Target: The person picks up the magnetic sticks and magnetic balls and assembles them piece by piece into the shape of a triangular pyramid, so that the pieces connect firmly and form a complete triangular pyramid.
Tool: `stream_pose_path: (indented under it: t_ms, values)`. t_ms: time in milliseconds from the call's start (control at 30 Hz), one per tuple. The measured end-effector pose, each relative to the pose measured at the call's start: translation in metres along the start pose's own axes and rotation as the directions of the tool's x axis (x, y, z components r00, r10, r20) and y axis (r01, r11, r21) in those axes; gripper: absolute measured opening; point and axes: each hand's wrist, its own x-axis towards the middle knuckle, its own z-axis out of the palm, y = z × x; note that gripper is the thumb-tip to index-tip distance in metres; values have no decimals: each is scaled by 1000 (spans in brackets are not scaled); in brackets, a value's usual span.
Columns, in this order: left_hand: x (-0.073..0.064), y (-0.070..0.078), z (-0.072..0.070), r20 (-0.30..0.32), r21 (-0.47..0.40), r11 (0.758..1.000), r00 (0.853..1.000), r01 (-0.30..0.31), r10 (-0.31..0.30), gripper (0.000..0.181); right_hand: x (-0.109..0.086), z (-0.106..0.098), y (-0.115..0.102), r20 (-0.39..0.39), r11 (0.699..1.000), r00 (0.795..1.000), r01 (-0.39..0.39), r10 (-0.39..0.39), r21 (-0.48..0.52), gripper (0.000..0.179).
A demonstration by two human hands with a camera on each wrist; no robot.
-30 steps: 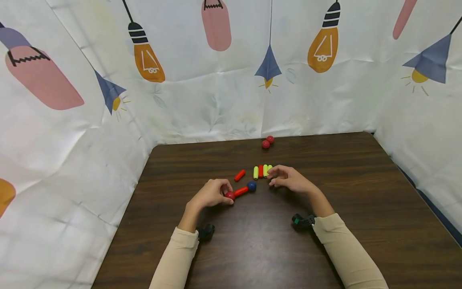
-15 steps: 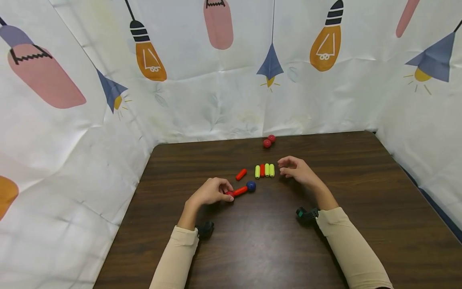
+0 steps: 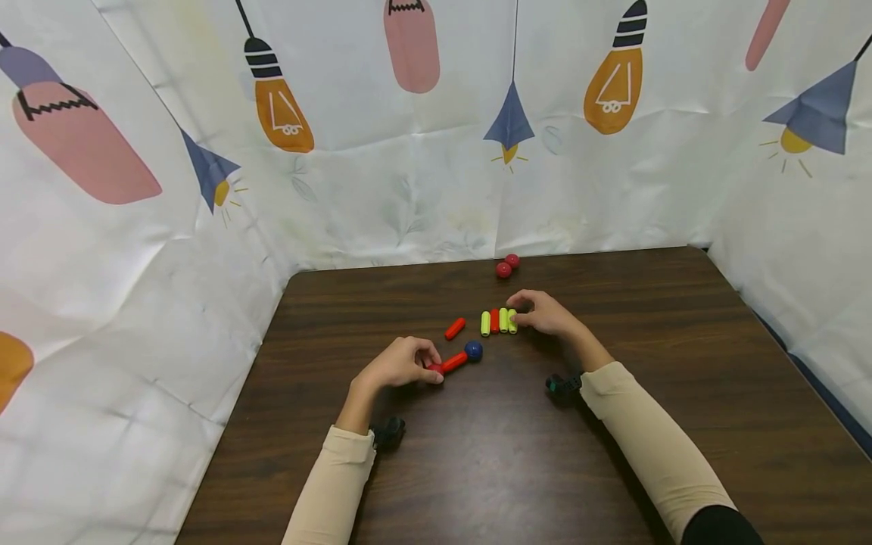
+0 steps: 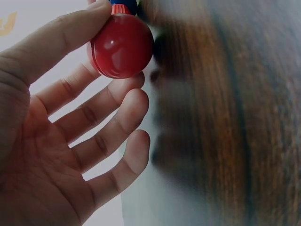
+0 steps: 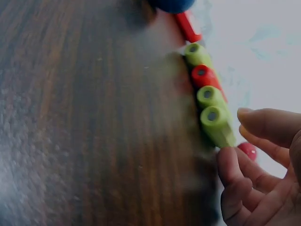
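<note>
Between thumb and fingers, my left hand [image 3: 399, 362] pinches a glossy red ball [image 4: 123, 46]. A red rod [image 3: 454, 362] joins this ball to a blue ball [image 3: 473, 350], the piece lying near the table's middle. My right hand [image 3: 546, 313] is at the right end of a row of short rods. Its fingertips are close to the end yellow-green rod [image 5: 217, 126]; the thumb stands apart from it, and whether a finger touches it I cannot tell. Also in the row are a red rod [image 5: 205, 77] and two more yellow-green rods. Grey dots mark the rod ends.
A loose red rod [image 3: 455, 328] lies left of the row. Two red balls [image 3: 503, 270] sit near the back edge of the dark wooden table [image 3: 477, 469]. A patterned white curtain [image 3: 354, 189] hangs behind and at the sides.
My right hand first drew back to the right from the row, then returned left to its end rod. The left hand keeps its pinch on the red ball, nearly still.
</note>
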Motion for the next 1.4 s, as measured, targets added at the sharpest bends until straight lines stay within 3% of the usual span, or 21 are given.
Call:
stream_pose_path:
  t_ms: [233,500,700,900,1100,1267,1400]
  values:
    - [0,-1,0,4,-3,1000,1000,-13,13,19,-4,1,2,-39,998,998,-49,47,-36,32]
    - [-2,0,-3,-12,-2,1000,1000,8,-8,20,-23,-15,16,-74,993,994,-81,74,-91,31]
    - [0,1,-4,-24,-14,1000,1000,8,-8,28,-36,-24,22,-66,996,998,-23,17,-88,29]
    - [2,1,-2,15,-13,1000,1000,-1,2,35,-42,-26,26,24,993,997,81,-79,-88,30]
    - [3,4,2,64,-26,999,998,-23,24,56,-46,-25,31,67,992,995,83,-76,-98,23]
    - [5,9,6,64,-25,1000,998,-5,6,76,-49,-25,32,80,991,995,72,-63,-114,20]
    - [7,11,8,65,-27,1000,998,2,0,79,-50,-22,30,79,990,993,94,-85,-107,20]
